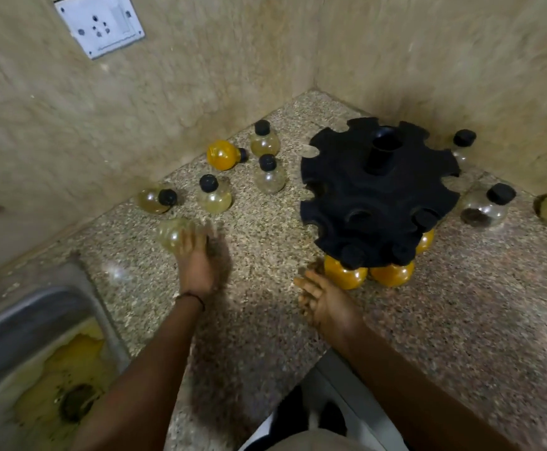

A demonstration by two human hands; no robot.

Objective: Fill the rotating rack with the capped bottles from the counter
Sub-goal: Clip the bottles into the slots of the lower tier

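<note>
- Head view: we see the left hand (195, 262) on a pale bottle (169, 236) on the counter (259, 229), left of centre. Blur hides its fingers, so we cannot tell whether it grips the bottle.
- We see the right hand (327, 304) with fingers loose and apart, holding nothing, just near-left of the rack (379, 196).
- The black rack stands far right, by the wall corner.
- Three orange bottles (345, 275) hang by their caps in the rack's near slots.
- We count five loose bottles (215, 198) with black caps on the counter left of the rack; an orange one lies on its side.
- Two more capped bottles (485, 208) stand right of the rack.
- A steel sink (22, 314) sits near left.
</note>
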